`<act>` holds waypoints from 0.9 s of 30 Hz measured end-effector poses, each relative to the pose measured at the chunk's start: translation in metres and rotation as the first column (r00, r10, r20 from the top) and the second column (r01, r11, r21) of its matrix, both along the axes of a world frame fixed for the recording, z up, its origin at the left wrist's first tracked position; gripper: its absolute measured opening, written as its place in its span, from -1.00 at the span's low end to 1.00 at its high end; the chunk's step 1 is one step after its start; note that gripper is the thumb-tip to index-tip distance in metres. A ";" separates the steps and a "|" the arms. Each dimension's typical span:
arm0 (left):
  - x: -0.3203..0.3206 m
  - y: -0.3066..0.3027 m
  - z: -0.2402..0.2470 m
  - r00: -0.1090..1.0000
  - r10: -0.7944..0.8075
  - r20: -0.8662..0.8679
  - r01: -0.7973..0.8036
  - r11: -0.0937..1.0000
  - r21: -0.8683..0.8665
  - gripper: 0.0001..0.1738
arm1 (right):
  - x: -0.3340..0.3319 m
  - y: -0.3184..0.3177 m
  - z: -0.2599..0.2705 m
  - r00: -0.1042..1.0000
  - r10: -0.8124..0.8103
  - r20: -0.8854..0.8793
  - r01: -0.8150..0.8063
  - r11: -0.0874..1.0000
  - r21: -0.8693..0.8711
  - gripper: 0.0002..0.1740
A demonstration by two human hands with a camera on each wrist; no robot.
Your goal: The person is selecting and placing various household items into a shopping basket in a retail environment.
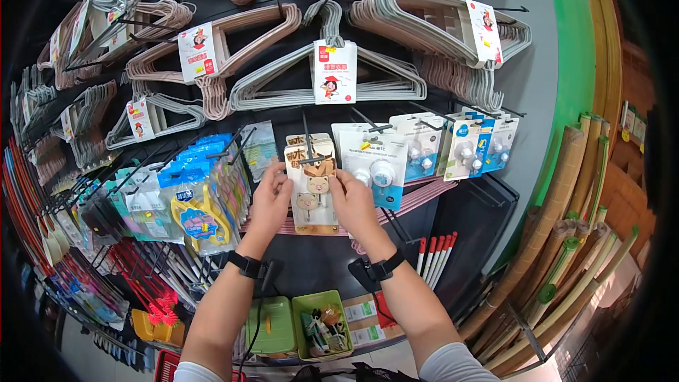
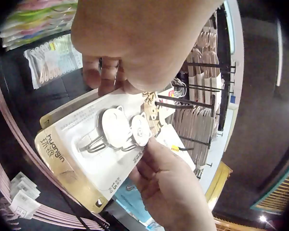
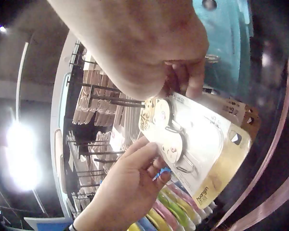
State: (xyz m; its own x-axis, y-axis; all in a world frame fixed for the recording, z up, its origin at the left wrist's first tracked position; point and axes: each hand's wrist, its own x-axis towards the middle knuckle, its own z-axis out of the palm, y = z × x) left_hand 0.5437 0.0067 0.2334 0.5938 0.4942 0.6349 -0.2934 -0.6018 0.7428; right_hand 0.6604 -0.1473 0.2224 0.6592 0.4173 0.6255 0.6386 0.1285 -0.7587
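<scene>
In the head view a blister card of pig-face wall hooks [image 1: 305, 221] hangs at the front of a peg, with another card behind it. My left hand [image 1: 271, 201] pinches the card's left edge. Opposite, my right hand [image 1: 356, 201] holds the right edge between thumb and fingers. Two round pig faces with metal hooks show through the plastic, and the card [image 2: 70, 161] tilts in the left wrist view. My right hand [image 2: 171, 190] appears below it there. In the right wrist view my left hand [image 3: 120, 185] has its thumb along the card [image 3: 202, 130].
Clothes hangers [image 1: 269, 85] hang in rows above. Blue-and-white hook packs [image 1: 385, 184] hang close on the right, bagged goods [image 1: 194, 212] on the left. Below stand a green bin [image 1: 322, 297] with small items and red-capped poles [image 1: 435, 258]. Bamboo poles [image 1: 537, 269] lean at far right.
</scene>
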 end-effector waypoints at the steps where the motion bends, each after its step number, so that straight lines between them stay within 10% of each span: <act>1: -0.003 -0.001 -0.003 1.000 0.003 0.001 -0.003 1.000 -0.002 -0.59 | -0.004 -0.002 -0.005 1.000 -0.015 0.016 0.015 0.999 0.040 -0.63; 19: -0.039 -0.046 -0.013 0.998 -0.059 -0.032 0.058 0.998 -0.025 -0.42 | -0.028 -0.025 -0.023 0.999 0.032 0.027 -0.032 0.999 0.011 -0.49; 21: -0.055 -0.049 -0.032 0.993 0.099 -0.063 -0.085 0.976 0.201 -0.36 | -0.029 -0.028 -0.036 0.993 -0.018 0.114 0.014 0.999 0.038 -0.45; 27: -0.138 -0.084 -0.108 0.976 0.071 -0.205 -0.066 0.997 0.030 -0.45 | -0.052 -0.046 -0.067 0.999 -0.031 0.045 0.032 0.999 -0.005 -0.46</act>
